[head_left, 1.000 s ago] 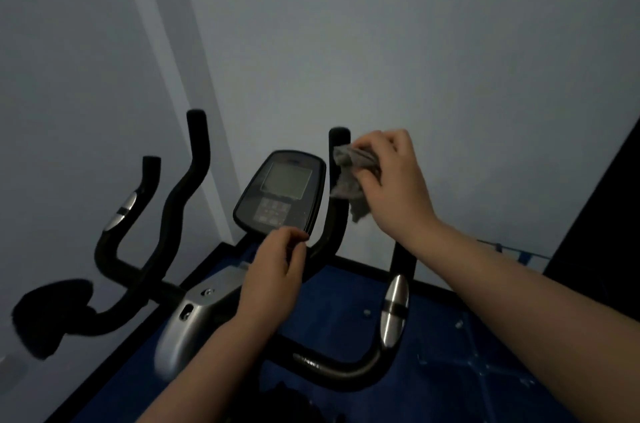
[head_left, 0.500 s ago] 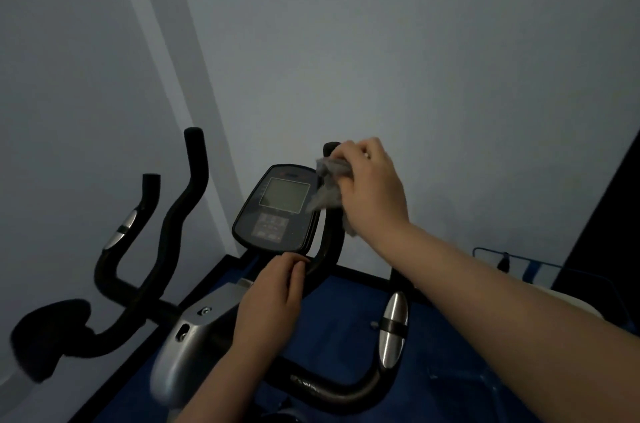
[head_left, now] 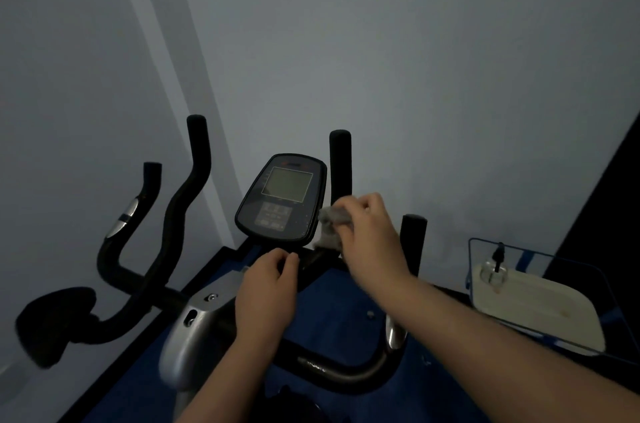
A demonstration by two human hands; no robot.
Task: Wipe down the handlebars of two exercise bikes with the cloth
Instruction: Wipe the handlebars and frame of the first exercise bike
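An exercise bike stands before me with black handlebars [head_left: 341, 163] and a dark console [head_left: 282, 197] between them. My right hand [head_left: 372, 239] grips a grey cloth [head_left: 330, 225] wrapped against the lower part of the inner right upright bar, just right of the console. My left hand [head_left: 268, 291] holds the bar under the console with curled fingers. The outer right grip [head_left: 412, 242] rises behind my right wrist. The left handlebar uprights [head_left: 194, 173] stand untouched on the left.
A silver frame housing [head_left: 194, 325] sits below my left hand. Blue floor mat [head_left: 332, 312] lies beneath. At the right stands a wire basket [head_left: 540, 291] with a white tray and a spray bottle [head_left: 495, 267]. Walls close in ahead and left; a black saddle-like pad [head_left: 55, 322] sits far left.
My right hand slid the cloth down the inner right bar from its top toward the base. The bar's top is now bare. The view tilted, showing the basket at the right.
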